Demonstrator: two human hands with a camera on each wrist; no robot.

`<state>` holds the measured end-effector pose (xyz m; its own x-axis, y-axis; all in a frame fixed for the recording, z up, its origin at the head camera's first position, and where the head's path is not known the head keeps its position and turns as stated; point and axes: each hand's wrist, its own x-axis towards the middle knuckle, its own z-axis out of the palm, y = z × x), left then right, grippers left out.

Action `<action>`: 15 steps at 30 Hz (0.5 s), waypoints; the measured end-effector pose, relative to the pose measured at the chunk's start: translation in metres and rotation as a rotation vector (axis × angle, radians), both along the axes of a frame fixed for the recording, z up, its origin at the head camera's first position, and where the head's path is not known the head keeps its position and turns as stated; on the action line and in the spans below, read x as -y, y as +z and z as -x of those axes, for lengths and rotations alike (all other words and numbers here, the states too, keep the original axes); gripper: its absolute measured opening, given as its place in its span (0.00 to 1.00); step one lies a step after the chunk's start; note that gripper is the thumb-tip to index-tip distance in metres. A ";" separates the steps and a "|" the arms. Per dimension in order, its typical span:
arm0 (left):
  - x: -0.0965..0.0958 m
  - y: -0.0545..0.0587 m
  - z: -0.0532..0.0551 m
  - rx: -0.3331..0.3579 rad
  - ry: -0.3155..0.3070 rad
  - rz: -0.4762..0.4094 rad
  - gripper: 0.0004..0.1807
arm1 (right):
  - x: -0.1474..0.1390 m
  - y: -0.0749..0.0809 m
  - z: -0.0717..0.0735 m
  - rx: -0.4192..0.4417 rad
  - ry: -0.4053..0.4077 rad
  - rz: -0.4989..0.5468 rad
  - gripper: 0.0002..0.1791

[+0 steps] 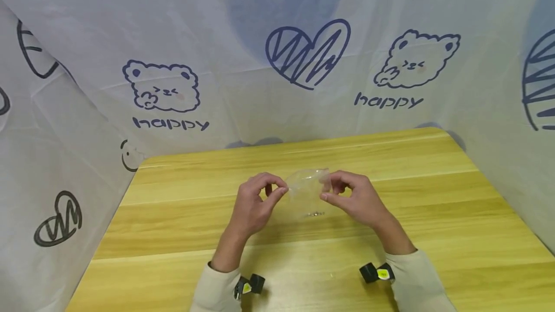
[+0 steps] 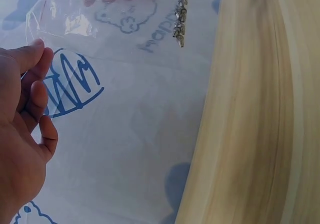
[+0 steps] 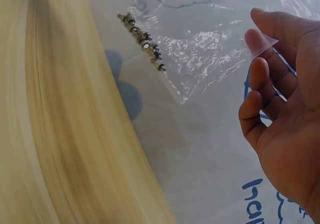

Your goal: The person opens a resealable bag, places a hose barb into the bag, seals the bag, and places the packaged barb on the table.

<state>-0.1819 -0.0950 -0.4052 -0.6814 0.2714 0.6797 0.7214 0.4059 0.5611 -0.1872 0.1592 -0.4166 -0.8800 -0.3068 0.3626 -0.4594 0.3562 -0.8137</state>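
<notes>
A clear plastic bag (image 1: 303,194) hangs upright between the two hands above the table. Along its bottom lies a row of small shiny metal pieces (image 2: 181,21), which look like screws. My left hand (image 1: 256,203) pinches the bag's upper left edge between thumb and index finger, other fingers loosely bent. At the upper right corner is my right hand (image 1: 357,201). Its thumb and index finger (image 3: 257,39) are curled about the corner, and the plastic lies across that index finger in the right wrist view.
The wood-grain table (image 1: 173,235) spreads under both hands. White cloth (image 1: 238,100) printed with hearts, bears and "happy" stands behind it and at the sides. Black wrist cameras (image 1: 376,272) sit at both sleeves, close over the tabletop.
</notes>
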 end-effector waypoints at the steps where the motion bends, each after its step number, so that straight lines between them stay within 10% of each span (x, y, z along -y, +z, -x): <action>1: 0.000 0.000 0.000 -0.004 0.001 0.000 0.02 | 0.000 0.000 0.000 0.000 0.002 -0.005 0.09; 15: 0.012 0.010 -0.003 -0.077 0.094 0.175 0.01 | -0.009 -0.004 0.003 -0.094 0.071 -0.198 0.04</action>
